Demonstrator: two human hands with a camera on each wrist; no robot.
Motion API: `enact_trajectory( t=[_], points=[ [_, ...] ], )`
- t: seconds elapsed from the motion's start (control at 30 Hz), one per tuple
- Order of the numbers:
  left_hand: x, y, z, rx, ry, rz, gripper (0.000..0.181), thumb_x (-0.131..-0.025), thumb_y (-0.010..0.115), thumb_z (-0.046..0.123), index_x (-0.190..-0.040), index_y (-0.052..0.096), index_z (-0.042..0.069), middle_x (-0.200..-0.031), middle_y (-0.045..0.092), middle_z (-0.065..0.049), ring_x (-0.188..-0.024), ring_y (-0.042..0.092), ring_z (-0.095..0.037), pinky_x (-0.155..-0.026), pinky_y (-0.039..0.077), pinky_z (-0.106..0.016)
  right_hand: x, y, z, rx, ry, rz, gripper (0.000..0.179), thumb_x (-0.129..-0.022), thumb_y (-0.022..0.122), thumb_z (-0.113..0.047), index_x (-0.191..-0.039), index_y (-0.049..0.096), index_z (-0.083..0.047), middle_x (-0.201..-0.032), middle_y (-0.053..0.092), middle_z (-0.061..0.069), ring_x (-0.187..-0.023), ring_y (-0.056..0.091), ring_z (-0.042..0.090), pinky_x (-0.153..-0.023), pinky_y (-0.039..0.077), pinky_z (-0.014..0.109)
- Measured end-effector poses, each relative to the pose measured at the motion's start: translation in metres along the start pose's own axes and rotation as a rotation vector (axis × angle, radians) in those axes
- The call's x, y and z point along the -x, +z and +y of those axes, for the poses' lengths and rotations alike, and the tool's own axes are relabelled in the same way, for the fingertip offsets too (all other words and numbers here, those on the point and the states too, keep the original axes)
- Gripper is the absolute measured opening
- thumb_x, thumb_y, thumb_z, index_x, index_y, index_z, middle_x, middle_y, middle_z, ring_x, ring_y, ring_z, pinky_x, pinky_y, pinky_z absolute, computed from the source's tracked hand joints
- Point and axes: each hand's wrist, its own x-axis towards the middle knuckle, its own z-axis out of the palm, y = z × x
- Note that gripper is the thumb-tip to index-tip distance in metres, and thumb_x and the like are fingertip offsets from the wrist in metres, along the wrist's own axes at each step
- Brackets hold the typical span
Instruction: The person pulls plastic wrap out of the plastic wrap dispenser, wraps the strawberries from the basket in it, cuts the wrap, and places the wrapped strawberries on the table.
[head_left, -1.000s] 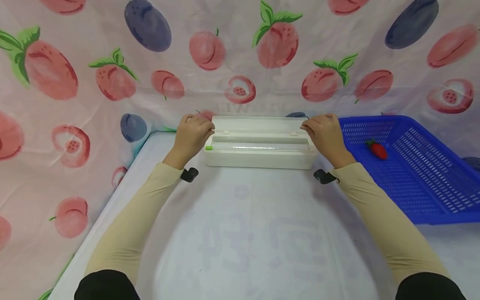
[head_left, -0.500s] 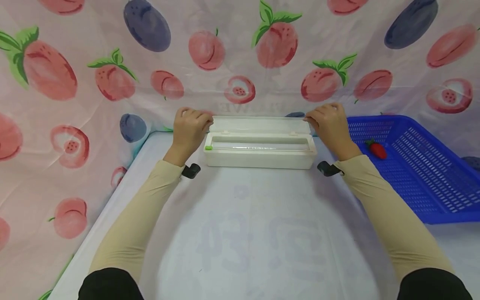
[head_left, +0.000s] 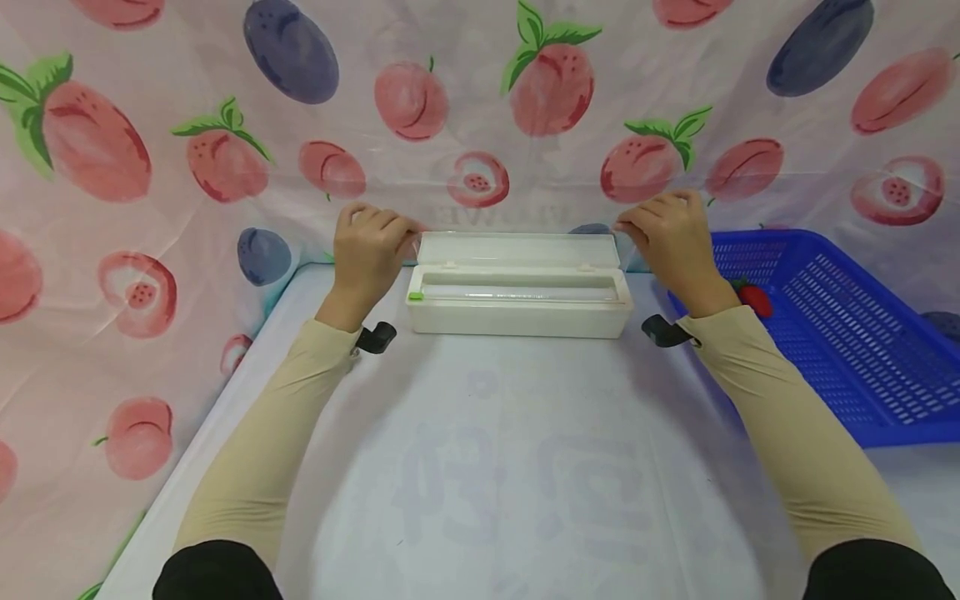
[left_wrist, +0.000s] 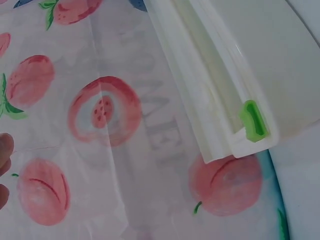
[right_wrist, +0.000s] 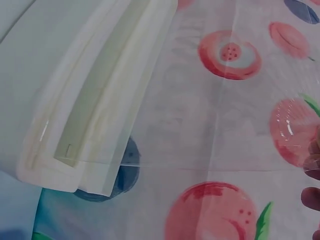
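Note:
A white plastic-wrap dispenser box (head_left: 517, 321) with a green slider (head_left: 417, 296) stands at the back of the table, its lid (head_left: 517, 248) raised. Clear plastic wrap (right_wrist: 289, 127) stretches from the box, visible by its glints and a thin edge line in the right wrist view. At the box's left end my left hand (head_left: 370, 250) pinches one corner of the wrap. My right hand (head_left: 670, 242) pinches the other corner beyond the right end. Both hands are raised above the lid, apart from the box. Only fingertips (left_wrist: 4, 150) show in the left wrist view.
A blue perforated basket (head_left: 892, 433) stands at the right, with a red strawberry (head_left: 755, 300) in it beside my right wrist. Fruit-printed cloth (head_left: 480, 92) hangs behind. A white cover (head_left: 487, 500) lies over the table.
Both hands have moved up and outward from the lid's ends, drawing the wrap further out. The dispenser has stayed in place. The right forearm now comes nearer the strawberry in view.

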Motion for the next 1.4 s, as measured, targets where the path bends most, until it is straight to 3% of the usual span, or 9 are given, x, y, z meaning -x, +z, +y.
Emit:
enact_trajectory(
  t=[0.37, 0.53, 0.83, 0.93, 1.07, 1.17, 1.23, 1.3, 1.4],
  points=[
    [0.007, -0.018, 0.004, 0.043, 0.086, 0.039, 0.005, -0.081, 0.071, 0.013, -0.080, 0.071, 0.008, -0.074, 0.070, -0.010, -0.070, 0.063, -0.027, -0.085, 0.045, -0.044, 0.005, -0.019, -0.012, -0.047, -0.024, 0.057, 0.012, -0.081, 0.070, -0.010, -0.083, 0.071, 0.002, -0.077, 0.069, 0.020, -0.076, 0.061, 0.035, -0.086, 0.040, 0.053],
    [0.025, -0.034, 0.006, 0.170, 0.243, 0.019, 0.005, -0.077, 0.075, 0.008, -0.078, 0.070, 0.006, -0.071, 0.068, -0.009, -0.066, 0.061, -0.024, -0.083, 0.049, -0.043, 0.021, -0.035, -0.021, -0.102, -0.105, 0.022, 0.011, -0.076, 0.073, -0.007, -0.082, 0.071, 0.002, -0.073, 0.068, 0.019, -0.073, 0.061, 0.035, -0.085, 0.041, 0.054],
    [0.077, -0.054, 0.017, 0.349, 0.511, -0.149, 0.018, -0.092, 0.056, 0.011, -0.079, 0.067, 0.006, -0.069, 0.065, -0.003, -0.065, 0.059, -0.017, -0.076, 0.051, -0.039, 0.066, -0.052, -0.043, -0.201, -0.386, -0.088, 0.047, -0.099, 0.039, -0.031, -0.078, 0.071, -0.004, -0.071, 0.069, 0.008, -0.069, 0.062, 0.024, -0.081, 0.047, 0.052],
    [0.090, -0.054, 0.021, 0.370, 0.535, -0.214, 0.006, -0.079, 0.071, 0.005, -0.079, 0.065, 0.007, -0.069, 0.065, -0.002, -0.066, 0.059, -0.015, -0.076, 0.052, -0.038, 0.076, -0.049, -0.049, -0.211, -0.443, -0.135, 0.046, -0.100, 0.036, -0.030, -0.079, 0.070, -0.006, -0.072, 0.070, 0.004, -0.070, 0.063, 0.021, -0.080, 0.048, 0.051],
    [0.102, -0.051, 0.024, 0.402, 0.528, -0.257, 0.027, -0.060, 0.084, 0.003, -0.080, 0.065, 0.008, -0.070, 0.065, -0.002, -0.066, 0.059, -0.015, -0.075, 0.053, -0.038, 0.088, -0.043, -0.054, -0.225, -0.485, -0.188, 0.047, -0.101, 0.033, -0.027, -0.080, 0.070, -0.007, -0.072, 0.069, 0.002, -0.069, 0.063, 0.018, -0.080, 0.049, 0.049],
    [0.109, -0.049, 0.024, 0.413, 0.521, -0.297, 0.029, -0.059, 0.085, 0.004, -0.080, 0.066, 0.009, -0.072, 0.066, -0.002, -0.067, 0.060, -0.015, -0.076, 0.053, -0.037, 0.096, -0.038, -0.057, -0.236, -0.510, -0.220, 0.027, -0.096, 0.050, -0.018, -0.081, 0.069, -0.007, -0.072, 0.067, 0.001, -0.069, 0.062, 0.016, -0.080, 0.049, 0.046],
    [0.113, -0.047, 0.025, 0.414, 0.514, -0.329, 0.028, -0.060, 0.085, 0.006, -0.081, 0.067, 0.010, -0.073, 0.067, -0.001, -0.069, 0.061, -0.015, -0.077, 0.053, -0.036, 0.101, -0.034, -0.059, -0.240, -0.523, -0.245, 0.008, -0.084, 0.063, -0.012, -0.081, 0.069, -0.008, -0.072, 0.066, 0.000, -0.069, 0.061, 0.015, -0.080, 0.049, 0.045],
    [0.115, -0.046, 0.025, 0.410, 0.514, -0.351, 0.027, -0.061, 0.085, 0.007, -0.081, 0.067, 0.010, -0.074, 0.067, -0.001, -0.070, 0.061, -0.015, -0.078, 0.052, -0.035, 0.106, -0.031, -0.060, -0.236, -0.533, -0.267, 0.010, -0.070, 0.070, -0.007, -0.080, 0.068, -0.008, -0.071, 0.066, -0.001, -0.069, 0.061, 0.014, -0.079, 0.050, 0.044],
    [0.115, -0.046, 0.025, 0.404, 0.512, -0.354, 0.027, -0.061, 0.084, 0.006, -0.081, 0.067, 0.010, -0.073, 0.067, -0.001, -0.070, 0.061, -0.015, -0.078, 0.052, -0.036, 0.108, -0.027, -0.061, -0.227, -0.539, -0.272, 0.005, -0.076, 0.066, -0.008, -0.080, 0.068, -0.008, -0.071, 0.065, -0.001, -0.068, 0.060, 0.014, -0.078, 0.049, 0.044]
  ],
)
